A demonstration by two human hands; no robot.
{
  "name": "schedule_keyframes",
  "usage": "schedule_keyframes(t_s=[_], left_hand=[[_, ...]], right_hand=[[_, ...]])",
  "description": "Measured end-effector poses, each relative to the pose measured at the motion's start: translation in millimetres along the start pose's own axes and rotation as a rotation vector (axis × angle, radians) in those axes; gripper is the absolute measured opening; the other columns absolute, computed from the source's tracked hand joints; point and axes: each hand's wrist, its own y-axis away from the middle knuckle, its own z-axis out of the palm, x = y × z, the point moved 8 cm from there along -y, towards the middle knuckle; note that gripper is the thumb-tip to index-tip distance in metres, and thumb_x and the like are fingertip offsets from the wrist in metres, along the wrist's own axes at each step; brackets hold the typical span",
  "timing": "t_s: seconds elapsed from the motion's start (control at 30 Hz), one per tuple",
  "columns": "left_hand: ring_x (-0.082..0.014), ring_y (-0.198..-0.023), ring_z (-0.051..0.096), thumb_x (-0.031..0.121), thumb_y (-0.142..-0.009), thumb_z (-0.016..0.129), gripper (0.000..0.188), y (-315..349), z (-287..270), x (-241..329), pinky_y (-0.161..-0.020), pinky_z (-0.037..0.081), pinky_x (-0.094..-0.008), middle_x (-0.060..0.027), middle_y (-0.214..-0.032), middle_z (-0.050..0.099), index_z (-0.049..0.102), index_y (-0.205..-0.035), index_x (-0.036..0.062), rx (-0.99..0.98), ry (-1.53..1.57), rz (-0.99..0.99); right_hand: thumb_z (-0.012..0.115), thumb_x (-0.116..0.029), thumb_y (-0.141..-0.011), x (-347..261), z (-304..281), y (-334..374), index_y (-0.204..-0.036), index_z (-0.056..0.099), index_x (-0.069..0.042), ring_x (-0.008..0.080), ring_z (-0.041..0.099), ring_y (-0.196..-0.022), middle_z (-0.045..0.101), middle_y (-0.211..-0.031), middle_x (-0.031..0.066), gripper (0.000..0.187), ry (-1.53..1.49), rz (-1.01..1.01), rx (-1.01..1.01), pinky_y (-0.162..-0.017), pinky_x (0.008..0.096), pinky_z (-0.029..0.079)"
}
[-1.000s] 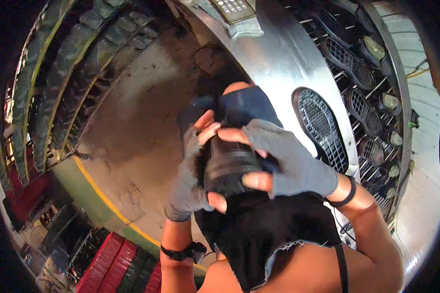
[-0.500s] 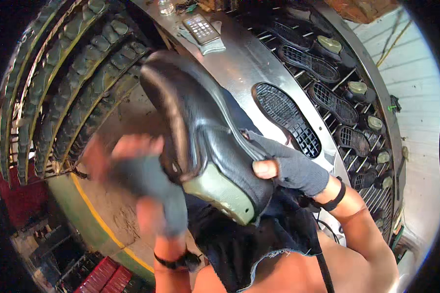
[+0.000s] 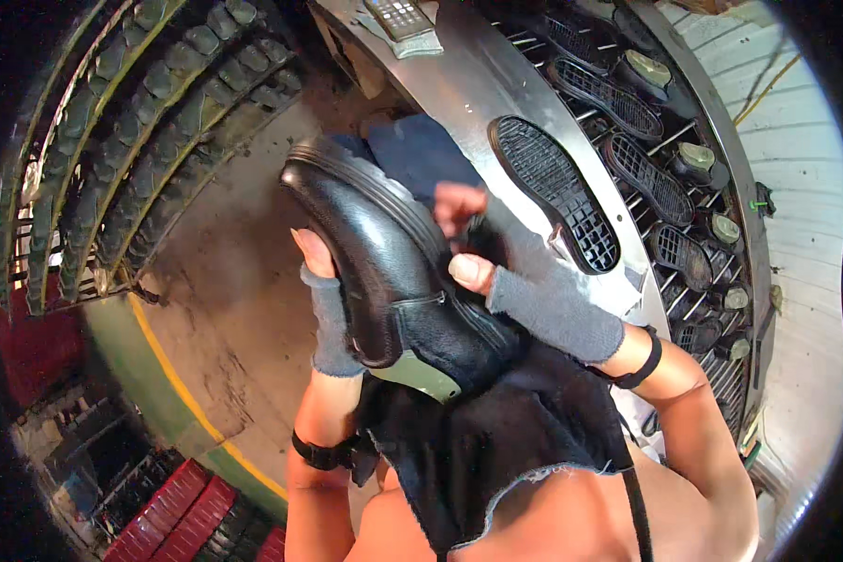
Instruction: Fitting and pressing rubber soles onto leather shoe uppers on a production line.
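A black leather shoe with a pale green shoe last showing at its heel opening is held up in front of me, toe pointing to the upper left. My left hand, in a grey fingerless glove, supports it from the left, its fingers mostly hidden behind the upper. My right hand, gloved alike, is at the sole side; its thumb is close to the sole's edge. The right fingers are smeared by motion and stand apart from the thumb. Beyond this hand lies a loose black outsole on the metal bench.
The metal bench holds a phone-like device on a cloth. Along the right, a bar rack carries several outsoles and shoes on lasts. A tiered rack of shoes stands at the left; dark red items are at the lower left.
My left hand has come in from the left and now holds the shoe. The shoe has turned, showing more of its sole edge. My right hand has loosened from the heel area.
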Motion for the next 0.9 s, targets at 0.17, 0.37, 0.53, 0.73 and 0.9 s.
schedule_keyframes(t_s=[0.17, 0.37, 0.53, 0.73, 0.9], left_hand=[[-0.0302, -0.14, 0.052, 0.079, -0.092, 0.055, 0.102, 3, 27, 6, -0.12, 0.042, -0.0449, -0.0111, -0.156, 0.049, 0.035, -0.162, 0.0079, 0.391, -0.715, 0.098], [-0.0305, -0.133, 0.057, 0.069, -0.083, 0.078, 0.105, 19, 51, 13, -0.11, 0.05, -0.044, -0.0169, -0.15, 0.05, 0.036, -0.156, 0.0058, 0.334, -0.674, 0.215], [-0.0271, -0.128, 0.058, 0.063, -0.093, 0.067, 0.087, 26, 25, 20, -0.107, 0.051, -0.0416, -0.0147, -0.144, 0.054, 0.042, -0.151, 0.0035, 0.559, -0.956, 0.285], [-0.0256, -0.134, 0.051, 0.045, -0.11, 0.052, 0.071, 11, 2, 30, -0.112, 0.042, -0.0351, -0.0166, -0.149, 0.051, 0.034, -0.159, -0.0038, 0.649, -1.027, 0.104], [-0.0229, -0.121, 0.063, 0.038, -0.107, 0.062, 0.069, -18, 28, 26, -0.093, 0.057, -0.0333, -0.0164, -0.139, 0.06, 0.039, -0.156, -0.0052, 0.556, -1.103, 0.101]], right_hand=[[0.081, -0.026, -0.09, -53, 16, -11, -0.163, 0.029, 0.002, 0.0295, 0.054, -0.136, 0.054, -0.145, 0.0207, 0.094, 0.097, -0.298, 0.05, -0.116, 0.0412, 0.042], [0.076, -0.026, -0.093, -82, 20, -18, -0.158, 0.037, 0.006, 0.0292, 0.057, -0.135, 0.059, -0.143, 0.0228, 0.082, -0.002, -0.271, -0.042, -0.117, 0.038, 0.04], [0.078, -0.024, -0.091, -103, 15, -30, -0.155, 0.046, 0.0, 0.0307, 0.061, -0.12, 0.066, -0.125, 0.0165, 0.076, 0.181, -0.446, -0.066, -0.105, 0.0399, 0.047], [0.07, -0.032, -0.098, -50, -2, -46, -0.155, 0.046, -0.001, 0.0246, 0.059, -0.126, 0.065, -0.13, 0.0142, 0.069, 0.07, -0.178, 0.08, -0.108, 0.037, 0.045], [0.081, -0.044, -0.09, 16, -55, 14, -0.141, 0.06, 0.002, 0.0221, 0.065, -0.113, 0.07, -0.123, 0.016, 0.072, 0.149, 0.288, 0.03, -0.099, 0.0363, 0.051]])
